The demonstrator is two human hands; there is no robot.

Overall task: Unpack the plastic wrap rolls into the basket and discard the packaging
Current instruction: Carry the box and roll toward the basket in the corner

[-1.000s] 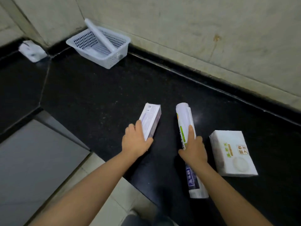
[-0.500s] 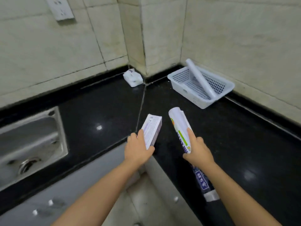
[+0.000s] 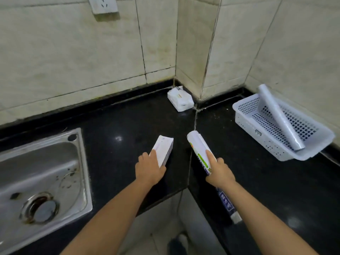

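My left hand (image 3: 150,169) grips a long white cardboard box (image 3: 163,150) by its near end, held above the black counter. My right hand (image 3: 219,173) is closed around a wrapped plastic wrap roll (image 3: 199,150) with green and purple print; the roll's near end sticks out below my forearm. A white perforated basket (image 3: 257,133) stands at the right by the wall. One bare plastic wrap roll (image 3: 279,116) lies slanted in it, its far end resting over the rim.
A steel sink (image 3: 42,179) is set into the counter at the left. A white tissue pack (image 3: 180,100) sits in the tiled corner. A wall socket (image 3: 104,5) is up on the left wall. The black counter (image 3: 266,181) turns a corner beneath my hands.
Both hands lifted the box and the wrapped roll off the counter. My view swung left: the sink came into sight, the basket shifted right, and a white pack by my right hand left the view.
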